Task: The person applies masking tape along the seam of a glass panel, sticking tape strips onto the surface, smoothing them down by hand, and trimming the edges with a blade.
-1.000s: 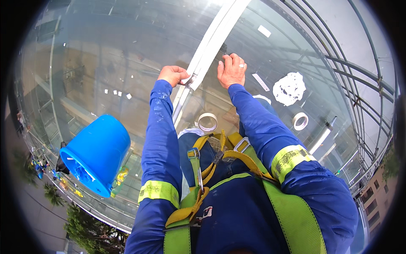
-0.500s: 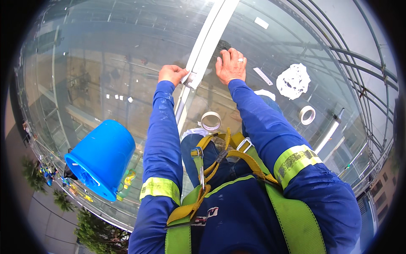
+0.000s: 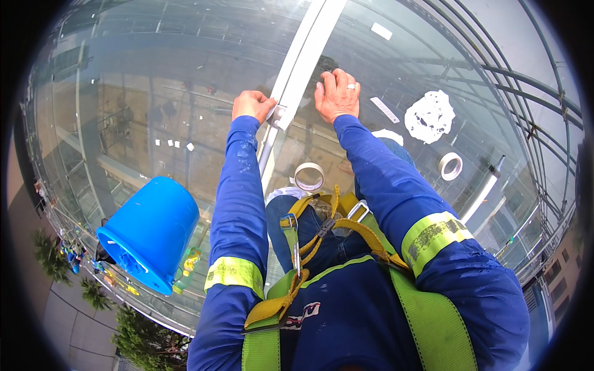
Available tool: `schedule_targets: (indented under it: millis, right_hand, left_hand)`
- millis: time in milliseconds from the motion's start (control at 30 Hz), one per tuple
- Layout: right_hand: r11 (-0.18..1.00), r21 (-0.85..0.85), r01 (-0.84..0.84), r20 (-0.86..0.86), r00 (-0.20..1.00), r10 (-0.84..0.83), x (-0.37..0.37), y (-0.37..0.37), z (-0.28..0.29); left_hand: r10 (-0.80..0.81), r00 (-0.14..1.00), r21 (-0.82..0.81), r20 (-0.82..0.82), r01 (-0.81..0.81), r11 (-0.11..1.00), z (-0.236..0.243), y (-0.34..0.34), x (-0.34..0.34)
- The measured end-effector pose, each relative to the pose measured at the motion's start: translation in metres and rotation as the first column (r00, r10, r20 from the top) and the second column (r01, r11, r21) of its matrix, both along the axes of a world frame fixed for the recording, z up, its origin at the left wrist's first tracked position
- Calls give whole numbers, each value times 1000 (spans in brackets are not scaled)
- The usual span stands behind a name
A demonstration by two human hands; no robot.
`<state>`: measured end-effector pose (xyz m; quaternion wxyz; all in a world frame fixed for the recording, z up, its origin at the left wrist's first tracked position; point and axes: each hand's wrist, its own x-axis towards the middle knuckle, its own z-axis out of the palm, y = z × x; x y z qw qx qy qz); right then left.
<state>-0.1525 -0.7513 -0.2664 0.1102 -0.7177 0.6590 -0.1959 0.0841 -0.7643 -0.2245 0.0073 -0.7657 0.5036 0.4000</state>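
Observation:
My left hand (image 3: 252, 105) is closed in a pinch at the left edge of a long white strip (image 3: 304, 62) that runs along a joint between glass panels. What its fingertips hold is too small to make out. Just below them a small greyish flat piece (image 3: 279, 117) lies across the strip. My right hand (image 3: 337, 96) rests on the glass (image 3: 371, 74) to the right of the strip, fingers apart and slightly bent, with nothing in it. A ring is on one finger. Between my forearms, near my knees, a roll of masking tape (image 3: 309, 177) lies on the glass.
A blue bucket (image 3: 151, 232) stands at the left beside a yellow-green bottle (image 3: 189, 263). Towards the right are crumpled white paper (image 3: 429, 117), another tape roll (image 3: 450, 166) and a sealant gun or tube (image 3: 481, 193). Metal pipes (image 3: 526, 80) curve along the right edge.
A white scrap that showed at my left fingertips is no longer visible there, and those fingers have shifted slightly. My right hand stays in nearly the same place.

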Motion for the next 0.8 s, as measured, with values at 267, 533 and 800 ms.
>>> schedule_targets:
  millis: [267, 533, 800]
  right_hand:
    - [1000, -10, -4, -2, 1000, 4, 0, 0, -1]
    - [1000, -13, -5, 3, 1000, 5, -1, 0, -3]
    - [1000, -5, 0, -5, 1000, -1, -3, -1, -1]
  left_hand:
    - [3, 1000, -1, 2, -3, 1000, -1, 1, 0]
    - [13, 973, 76, 231, -31, 997, 14, -7, -10]
    - [15, 926, 131, 376, -69, 989, 40, -17, -24]
